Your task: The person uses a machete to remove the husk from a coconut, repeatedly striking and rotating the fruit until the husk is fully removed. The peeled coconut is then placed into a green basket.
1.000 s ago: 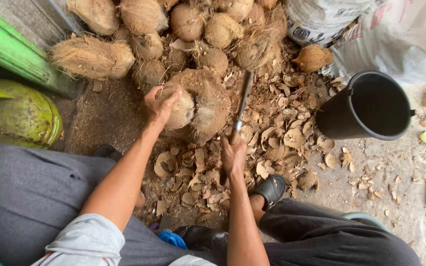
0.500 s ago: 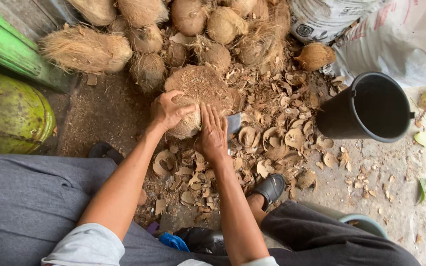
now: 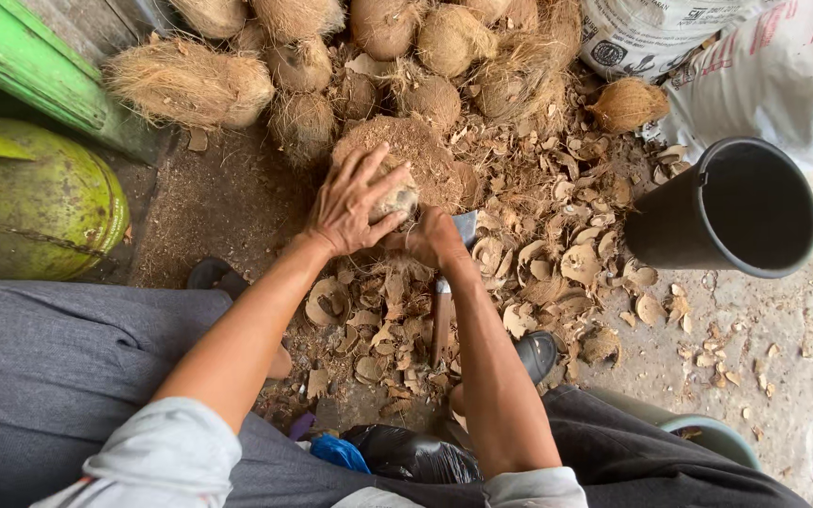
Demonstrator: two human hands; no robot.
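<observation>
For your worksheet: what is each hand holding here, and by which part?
The left hand grips a husked coconut over its top, fingers spread. The right hand presses against the coconut's lower side; whether it grips the knife below cannot be told.

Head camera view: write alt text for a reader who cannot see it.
A seated person's left hand grips a coconut on a husk-covered block, while the right hand presses beside it near a knife. Shell pieces litter the ground beside a black bucket and piled husked coconuts.
</observation>
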